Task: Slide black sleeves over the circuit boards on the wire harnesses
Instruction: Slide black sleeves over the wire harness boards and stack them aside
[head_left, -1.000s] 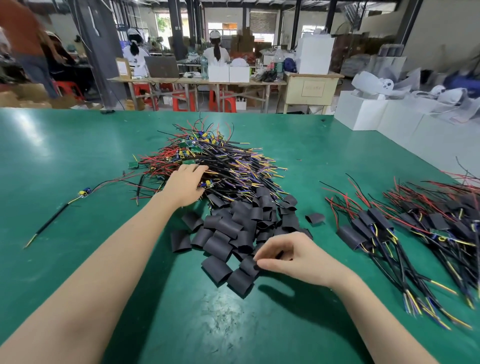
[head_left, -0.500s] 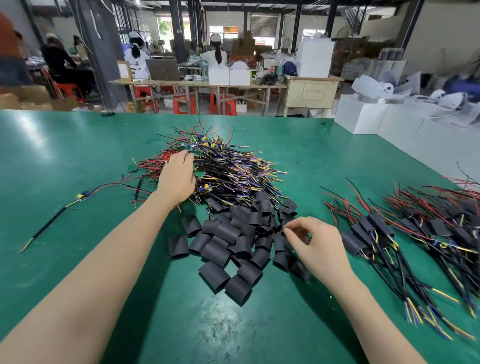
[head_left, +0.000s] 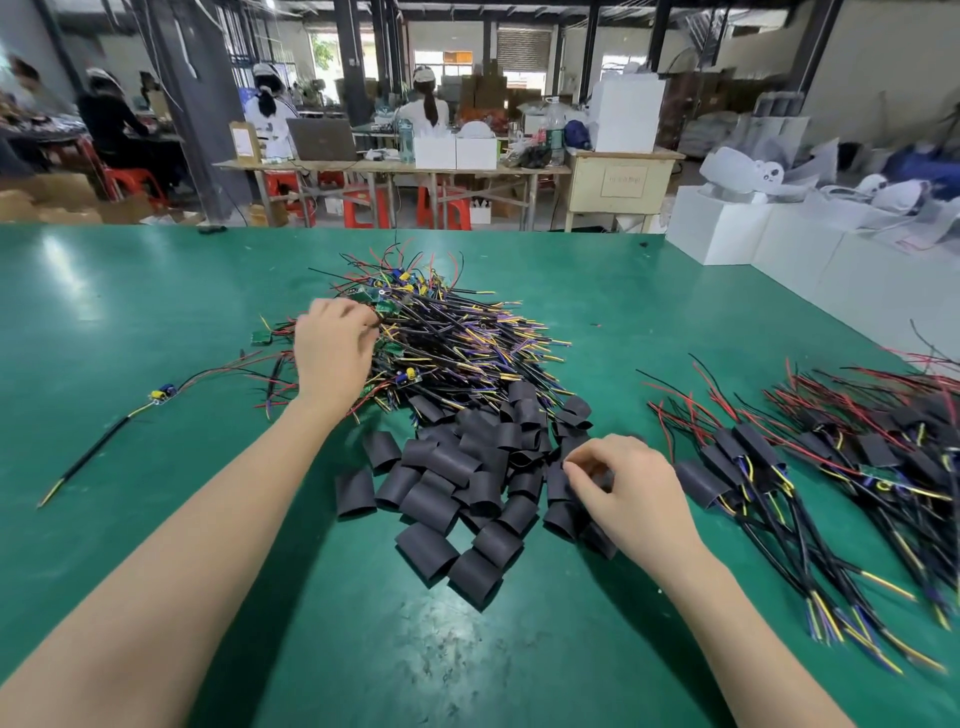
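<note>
Green matting (head_left: 130, 322) covers your bench from the near edge to the far one, and the near strip in front of you lies bare, so you have room there to bring parts together.

Nearest the middle sits the pile of black sleeves (head_left: 457, 478). They look light, thin and soft, flattened tubes that likely crush shut under a hard pinch; take one by its side edges so the mouth stays open. Your right hand (head_left: 631, 493) rests on the right side of that pile, fingers curled and thumb meeting fingertips as if pinching a sleeve, though I cannot tell whether one is actually caught.

To the right lie the finished harnesses (head_left: 769, 467), sleeves already on, their wire ends fanning toward the near right corner. Keep your forearm off them; loose wires snag easily.

Farther back, touching the sleeve pile, is the tangled heap of wire harnesses (head_left: 457, 338). Your left hand (head_left: 332, 353) is on its left side, fingers curled into the wires. The wires are limp and interlocked, so one pulled quickly will probably drag its neighbours. The small circuit boards (head_left: 384, 309) are stiff and probably fragile at the solder joints; hold the board by its edges, not the leads.

One lone harness (head_left: 161, 393) lies well apart at the left, with open matting around it.
</note>
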